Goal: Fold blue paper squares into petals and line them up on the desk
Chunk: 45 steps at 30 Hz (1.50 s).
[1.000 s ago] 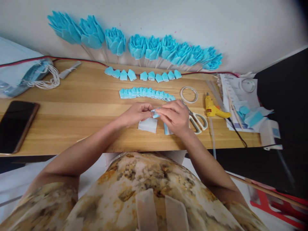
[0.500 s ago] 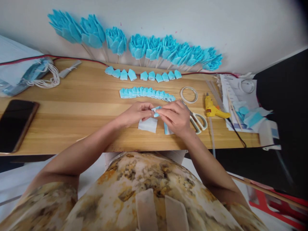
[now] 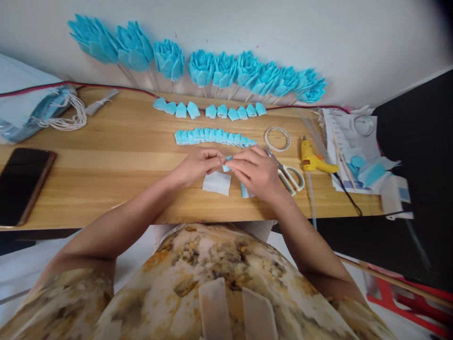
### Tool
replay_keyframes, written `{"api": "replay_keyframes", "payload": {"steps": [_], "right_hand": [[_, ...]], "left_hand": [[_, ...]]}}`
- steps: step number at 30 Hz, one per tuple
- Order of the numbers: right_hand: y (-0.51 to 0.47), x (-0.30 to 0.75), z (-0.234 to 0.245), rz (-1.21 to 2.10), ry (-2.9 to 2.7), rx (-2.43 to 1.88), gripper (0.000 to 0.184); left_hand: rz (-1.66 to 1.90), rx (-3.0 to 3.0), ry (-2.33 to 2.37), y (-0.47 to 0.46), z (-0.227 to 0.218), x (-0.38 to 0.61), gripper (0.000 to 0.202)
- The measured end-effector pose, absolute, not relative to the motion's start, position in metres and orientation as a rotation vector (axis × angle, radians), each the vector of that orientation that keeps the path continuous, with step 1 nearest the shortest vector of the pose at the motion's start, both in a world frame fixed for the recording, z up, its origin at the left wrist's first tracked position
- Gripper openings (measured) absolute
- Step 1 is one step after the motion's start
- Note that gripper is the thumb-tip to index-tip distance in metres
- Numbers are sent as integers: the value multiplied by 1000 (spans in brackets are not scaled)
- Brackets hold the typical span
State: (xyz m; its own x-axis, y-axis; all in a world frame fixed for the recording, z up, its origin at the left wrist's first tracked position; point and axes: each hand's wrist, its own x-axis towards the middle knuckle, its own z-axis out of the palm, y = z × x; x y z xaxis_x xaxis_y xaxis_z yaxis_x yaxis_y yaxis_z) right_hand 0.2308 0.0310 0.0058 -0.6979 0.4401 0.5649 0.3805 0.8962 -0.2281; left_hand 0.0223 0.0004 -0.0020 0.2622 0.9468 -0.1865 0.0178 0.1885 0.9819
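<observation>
Between my two hands is a small folded piece of blue fabric [image 3: 227, 166], partly hidden by my fingers. My left hand [image 3: 202, 165] pinches its left side with thumb and fingertips. From the right, my right hand [image 3: 257, 171] closes its thumb and fingers on the same piece. A white fabric square [image 3: 216, 183] lies flat on the table just below my left hand. Another blue-and-white fabric piece [image 3: 246, 191] shows partly from under my right hand. Beyond my hands runs a row of overlapping folded blue petals [image 3: 214, 136], and behind it a second row of separate petals [image 3: 222, 111].
Several blue fabric flowers [image 3: 201, 67] on sticks lean against the wall. Right of my hands are scissors [image 3: 292, 178], a tape roll [image 3: 277, 139] and a yellow glue gun [image 3: 313, 158] with its cord. A phone [image 3: 24, 186] and white cord bundle [image 3: 72, 113] lie left on the wooden table [image 3: 116, 165].
My fingers have closed further around the small blue piece, so less of its white side shows. Both hands stay in nearly the same place.
</observation>
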Motion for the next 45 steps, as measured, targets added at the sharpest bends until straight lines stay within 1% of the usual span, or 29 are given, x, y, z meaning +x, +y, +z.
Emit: {"api": "replay_keyframes", "payload": {"steps": [3,6,9,12,14,17,19,25,31,37,42,45], "right_hand": [[28,234,16,331,-2367,-621,30],[27,235,14,599,-2092,-840,40],[27,229,-1,1018,-1802,-991,44],[27,217,-15,1454,-1594,-977,54],[27,210,-20,1612,-1482,-957,61],[27,201,-22,1723,-1395,-984,65],[27,198,-23,1722,-1398,-986,65],[32,191,-29,1386,-1638,-941,66],[45,196,-21,1208,-1747,-927,62],[51,201,-12,1162,-1842,-899,58],[53,203,-23,1236,-1783,-881,53],[53,204,-29,1275,-1776,-896,54]], "left_hand": [[969,1179,1180,2,-3,22,22],[1032,1180,1201,2,-2,23,26],[1090,1157,1196,2,-2,24,28],[1149,1132,1204,1,-2,25,28],[1184,1139,1203,1,-3,25,29],[1239,1164,1206,1,-3,24,32],[1266,1172,1210,0,-2,24,31],[1276,1138,1209,1,-5,26,24],[1252,1071,1202,3,-6,28,23],[1148,963,1086,3,-10,26,22],[1118,875,1052,5,-14,25,18],[1126,937,1127,5,-12,25,23]]}}
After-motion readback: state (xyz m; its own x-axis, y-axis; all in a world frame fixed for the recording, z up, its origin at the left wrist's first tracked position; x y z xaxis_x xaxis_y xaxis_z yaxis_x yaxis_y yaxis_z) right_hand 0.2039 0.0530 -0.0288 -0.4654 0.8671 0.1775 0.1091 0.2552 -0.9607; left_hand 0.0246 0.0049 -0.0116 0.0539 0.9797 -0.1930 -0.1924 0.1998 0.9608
